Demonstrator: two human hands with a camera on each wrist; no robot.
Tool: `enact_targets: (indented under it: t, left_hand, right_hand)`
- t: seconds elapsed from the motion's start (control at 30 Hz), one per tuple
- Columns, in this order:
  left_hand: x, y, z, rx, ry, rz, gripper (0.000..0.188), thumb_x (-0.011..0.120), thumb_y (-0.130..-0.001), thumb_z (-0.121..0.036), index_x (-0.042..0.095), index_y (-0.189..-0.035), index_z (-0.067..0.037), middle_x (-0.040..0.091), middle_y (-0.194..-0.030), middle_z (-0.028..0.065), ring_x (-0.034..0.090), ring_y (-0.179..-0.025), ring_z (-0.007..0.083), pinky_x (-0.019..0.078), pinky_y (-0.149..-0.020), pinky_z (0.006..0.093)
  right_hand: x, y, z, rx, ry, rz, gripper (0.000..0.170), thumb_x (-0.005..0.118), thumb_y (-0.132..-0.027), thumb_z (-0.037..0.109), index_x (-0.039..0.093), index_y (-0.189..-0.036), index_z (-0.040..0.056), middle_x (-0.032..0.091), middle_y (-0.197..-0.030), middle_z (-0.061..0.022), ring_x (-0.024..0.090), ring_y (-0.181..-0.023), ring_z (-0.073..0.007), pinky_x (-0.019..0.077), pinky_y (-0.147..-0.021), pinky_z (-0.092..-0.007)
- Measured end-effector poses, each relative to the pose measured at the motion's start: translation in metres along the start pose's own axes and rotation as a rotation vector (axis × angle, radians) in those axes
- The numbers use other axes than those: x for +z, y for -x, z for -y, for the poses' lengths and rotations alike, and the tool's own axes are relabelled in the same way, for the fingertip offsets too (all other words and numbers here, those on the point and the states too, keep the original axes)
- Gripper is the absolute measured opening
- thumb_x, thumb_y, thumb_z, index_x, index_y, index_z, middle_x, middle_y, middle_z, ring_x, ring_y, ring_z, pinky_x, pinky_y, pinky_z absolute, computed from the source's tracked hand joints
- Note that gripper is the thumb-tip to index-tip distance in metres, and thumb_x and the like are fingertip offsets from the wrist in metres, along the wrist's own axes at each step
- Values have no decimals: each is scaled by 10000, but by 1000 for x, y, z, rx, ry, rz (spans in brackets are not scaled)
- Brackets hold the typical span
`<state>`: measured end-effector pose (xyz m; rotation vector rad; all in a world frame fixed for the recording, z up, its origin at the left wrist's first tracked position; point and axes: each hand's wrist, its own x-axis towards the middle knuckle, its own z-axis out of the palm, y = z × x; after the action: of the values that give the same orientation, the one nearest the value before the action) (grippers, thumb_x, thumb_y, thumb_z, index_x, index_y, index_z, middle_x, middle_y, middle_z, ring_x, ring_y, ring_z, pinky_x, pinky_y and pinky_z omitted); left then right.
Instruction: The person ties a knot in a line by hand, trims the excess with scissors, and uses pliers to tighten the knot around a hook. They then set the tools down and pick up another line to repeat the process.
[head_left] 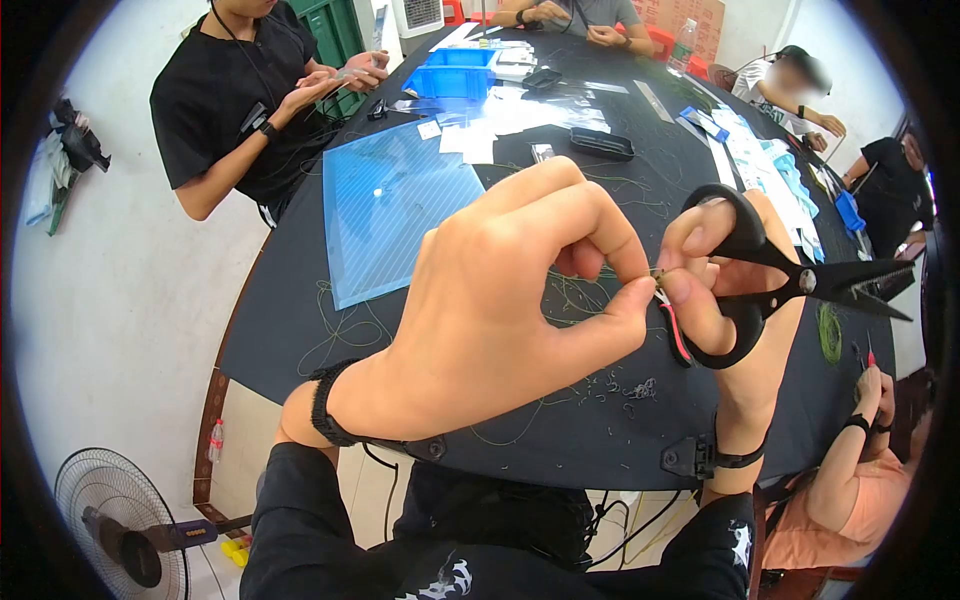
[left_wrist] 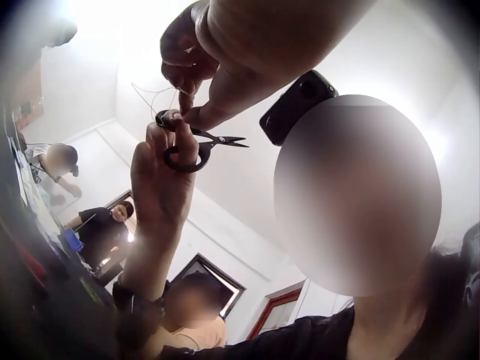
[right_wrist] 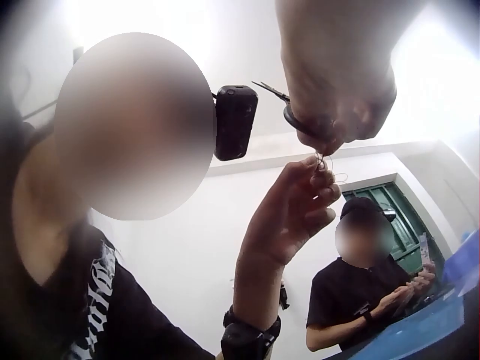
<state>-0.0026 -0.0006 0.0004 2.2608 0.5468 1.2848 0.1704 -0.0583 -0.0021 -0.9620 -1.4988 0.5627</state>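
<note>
My left hand (head_left: pixel 500 270) pinches a thin line (right_wrist: pixel 322 162) between thumb and index fingertip, its other fingers curled in. Right up against that pinch, my right hand (head_left: pixel 750 300) has its thumb and fingertip at the same spot. Black scissors (head_left: pixel 806 281) hang in the right hand, fingers through the handle loops, the blades slightly apart and pointing right. Loose loops of the line (left_wrist: pixel 154 96) stand out by the fingertips in the left wrist view. Whatever small piece sits between the fingertips is mostly hidden.
Below the hands, the black table (head_left: pixel 480 400) carries small dark curved bits (head_left: pixel 640 388), tangled green line (head_left: pixel 335 330) and a red-and-black handled tool (head_left: pixel 675 335). Farther off are a blue sheet (head_left: pixel 390 220), a blue bin (head_left: pixel 450 75) and black trays (head_left: pixel 602 143). Several people sit or stand around.
</note>
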Motion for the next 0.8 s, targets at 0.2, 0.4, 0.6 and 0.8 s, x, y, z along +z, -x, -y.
enact_targets:
  t: [0.2, 0.4, 0.6, 0.8]
  left_hand:
    - [-7, -1, -4, -149, 212, 140, 81, 665, -683, -105, 595, -700, -69, 537, -702, -34, 456, -607, 34, 285, -473, 178]
    - [-19, -3, -11, -411, 398, 323, 112, 661, -710, -144, 596, -721, -54, 542, -709, -35, 458, -602, 17, 283, -486, 167]
    - [-12, -2, -8, -296, 308, 218, 111, 655, -711, -154, 599, -717, -59, 534, -687, -48, 451, -597, 12, 279, -488, 165]
    - [-10, 0, -5, -269, 271, 199, 90, 647, -704, -145, 603, -708, -67, 533, -674, -53, 444, -598, 11, 279, -489, 168]
  right_hand:
    - [-16, -9, -5, -75, 15, -93, 212, 685, -716, -3, 551, -880, -12, 577, -800, -38, 504, -672, -49, 397, -609, -173]
    - [-21, -8, -15, -232, 128, -121, 230, 696, -722, 8, 536, -886, -9, 575, -793, -45, 507, -668, -53, 391, -565, -164]
    - [-7, -2, -1, -175, -77, 60, 300, 678, -708, -27, 455, -900, 35, 553, -813, -106, 489, -653, -83, 381, -593, -176]
    - [-6, 0, -1, -229, 19, 117, 326, 676, -700, -52, 436, -901, 41, 550, -820, -131, 479, -657, -97, 382, -604, -194]
